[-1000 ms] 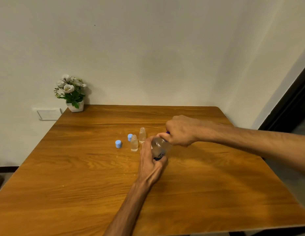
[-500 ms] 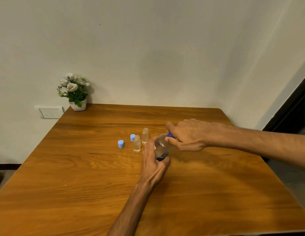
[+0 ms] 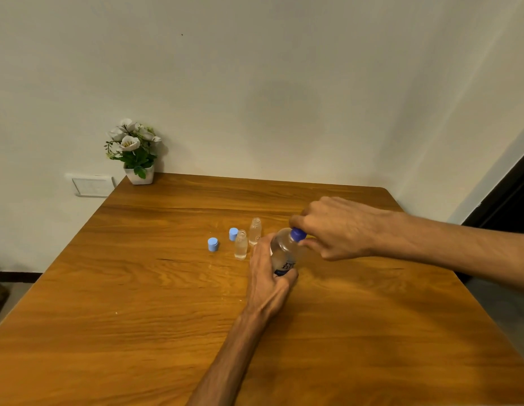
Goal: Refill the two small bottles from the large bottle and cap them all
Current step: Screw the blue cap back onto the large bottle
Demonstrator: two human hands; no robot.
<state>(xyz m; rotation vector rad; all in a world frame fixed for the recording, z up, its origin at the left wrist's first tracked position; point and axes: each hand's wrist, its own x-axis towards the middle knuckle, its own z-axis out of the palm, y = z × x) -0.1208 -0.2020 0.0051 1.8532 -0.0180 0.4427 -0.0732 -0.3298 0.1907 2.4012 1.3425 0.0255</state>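
Observation:
The large clear bottle (image 3: 284, 253) stands on the wooden table (image 3: 167, 303), tilted slightly right. My left hand (image 3: 268, 276) grips its body from the left. My right hand (image 3: 334, 227) pinches its dark blue cap (image 3: 298, 234) at the top. Two small clear bottles stand uncapped just left of it: the nearer one (image 3: 241, 244) and the farther one (image 3: 255, 231). Two light blue caps lie on the table, one (image 3: 233, 233) beside the nearer small bottle and one (image 3: 213, 244) further left.
A white pot of white flowers (image 3: 136, 153) sits at the table's far left corner against the wall. A wall socket plate (image 3: 92, 186) is left of the table. A dark door frame (image 3: 506, 194) rises at the right.
My right hand turned over the large bottle's top; its blue cap, mostly hidden a second ago, now shows between the fingers. The left hand kept its grip. The view shifted slightly.

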